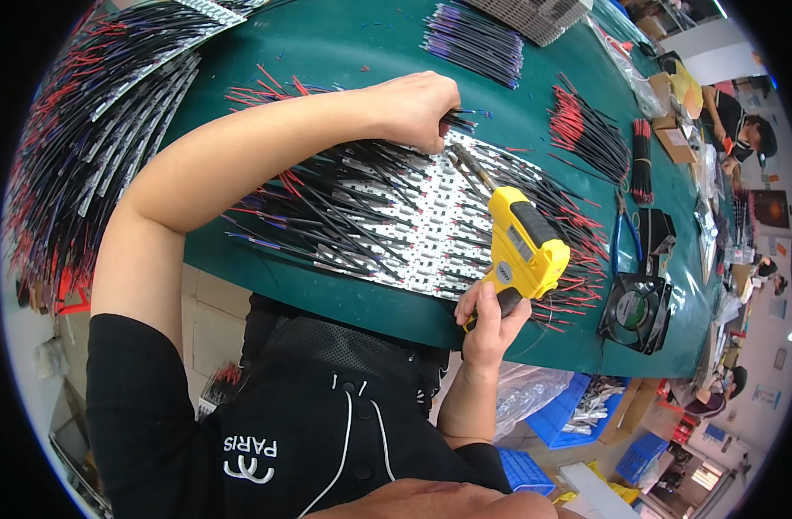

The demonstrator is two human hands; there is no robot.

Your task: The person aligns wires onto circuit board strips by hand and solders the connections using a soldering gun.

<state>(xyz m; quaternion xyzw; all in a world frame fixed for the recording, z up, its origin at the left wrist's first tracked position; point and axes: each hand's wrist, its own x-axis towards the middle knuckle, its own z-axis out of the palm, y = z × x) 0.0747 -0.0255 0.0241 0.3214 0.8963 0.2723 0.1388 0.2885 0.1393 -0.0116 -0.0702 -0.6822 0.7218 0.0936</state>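
Note:
My right hand (493, 329) is wrapped round the handle of a yellow soldering gun (527, 246) with a black grip panel. Its metal tip points up and left, close to my left fingers. Reaching across the table, my left hand (424, 108) is closed in a pinch on black wires (456, 123), whose ends stick out past the fingers. Under both hands lies a sheet of white circuit boards (431, 229) in rows. Many black wires with red or blue ends (327, 208) fan out from its sides. The hand hides exactly where the tip meets the board.
The green table (344, 39) bears purple wires (474, 48), loose red-tipped black wires (586, 130), a tied wire bundle (641, 160), blue-handled pliers (621, 233) and a black fan (634, 311). Wired boards (137, 130) are heaped at left. A blue bin (569, 415) stands below; other people work at far right.

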